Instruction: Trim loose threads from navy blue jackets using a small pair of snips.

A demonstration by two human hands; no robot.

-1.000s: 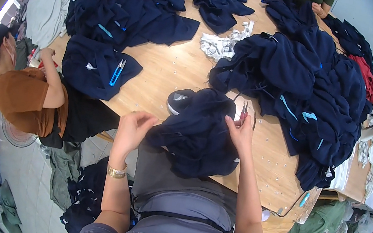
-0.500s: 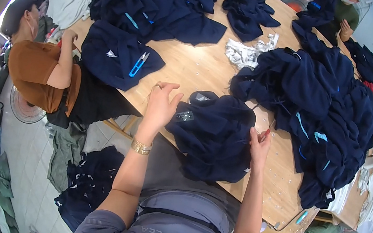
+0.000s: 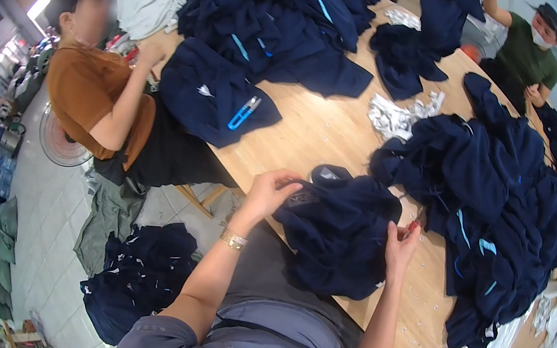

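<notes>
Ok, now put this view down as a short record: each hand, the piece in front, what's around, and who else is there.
Left hand: at the left edge of the navy garment
Right hand: holds a small red tool, mostly hidden, by that garment's right edge
Surface: wooden table
Beyond, left: blue snips lying on navy cloth
Right: large navy heap
Far side: white scraps
Others: person in brown top, left; person in green top, far right
</notes>
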